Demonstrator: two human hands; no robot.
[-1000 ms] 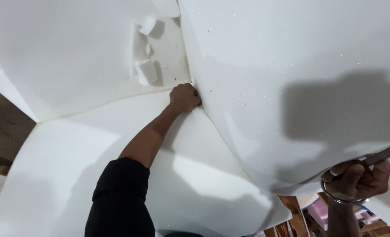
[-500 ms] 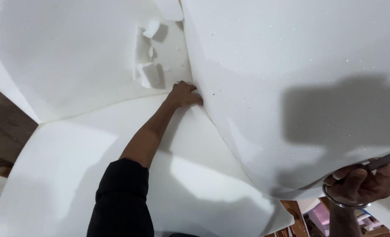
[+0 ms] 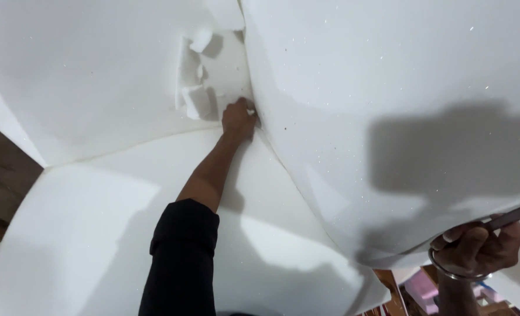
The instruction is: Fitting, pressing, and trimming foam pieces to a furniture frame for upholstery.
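Three overlapping white foam sheets [image 3: 389,88], brown wooden floor [image 3: 2,175] at 9 o'clock, left hand [image 3: 238,119] pinching a sheet edge at 12 o'clock, right hand [image 3: 483,248] clenched on metal tool [image 3: 515,215] at 4 o'clock, few loose foam scraps [image 3: 197,100] at 11 o'clock.

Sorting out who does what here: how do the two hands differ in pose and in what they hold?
The left hand reaches far out, arm straight, fingers tucked at the edge of the big foam sheet; the right hand stays near, low at the right. The left holds only foam; the right grips a metal tool under the sheet's lower rim. The left arm has a black sleeve; the right wrist wears a bangle. Both touch that sheet.
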